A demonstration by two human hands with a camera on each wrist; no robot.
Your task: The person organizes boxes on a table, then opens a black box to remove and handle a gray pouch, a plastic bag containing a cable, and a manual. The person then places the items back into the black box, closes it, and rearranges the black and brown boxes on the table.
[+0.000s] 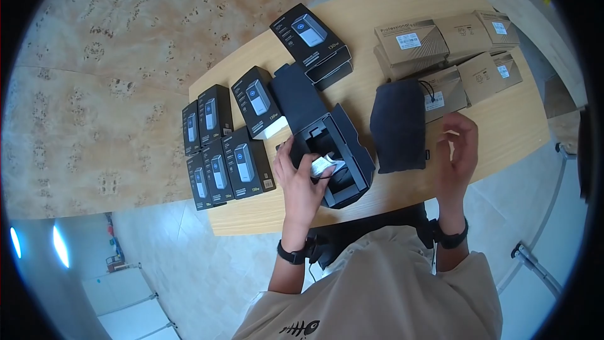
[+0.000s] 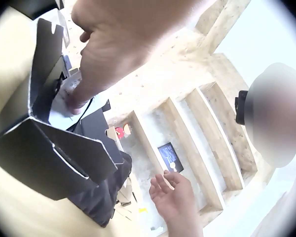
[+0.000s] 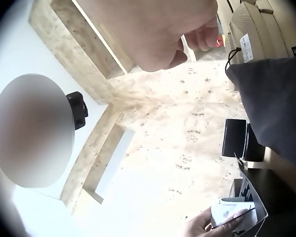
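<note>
My left hand [image 1: 297, 182] reaches into an open black box [image 1: 301, 96] on the table, its thumb and fingers pinching a small white packet [image 1: 322, 165]. In the left wrist view, a thin black cord runs beside the packet [image 2: 60, 109]. The box's lid and side flaps stand spread out around a black insert. To the right of the box lies a dark grey drawstring pouch [image 1: 399, 127], its black cord at the far end. Beside that pouch my right hand [image 1: 458, 151] is raised over the table with loosely bent fingers and nothing in them.
Several closed black boxes [image 1: 243, 162] printed with a silver device and "130W" stand at the left. Another printed box [image 1: 308, 36] sits farther back, with a black box under it. Brown "Professional" cartons [image 1: 412, 44] are stacked at the back right. The table's near edge [image 1: 248, 225] curves before me.
</note>
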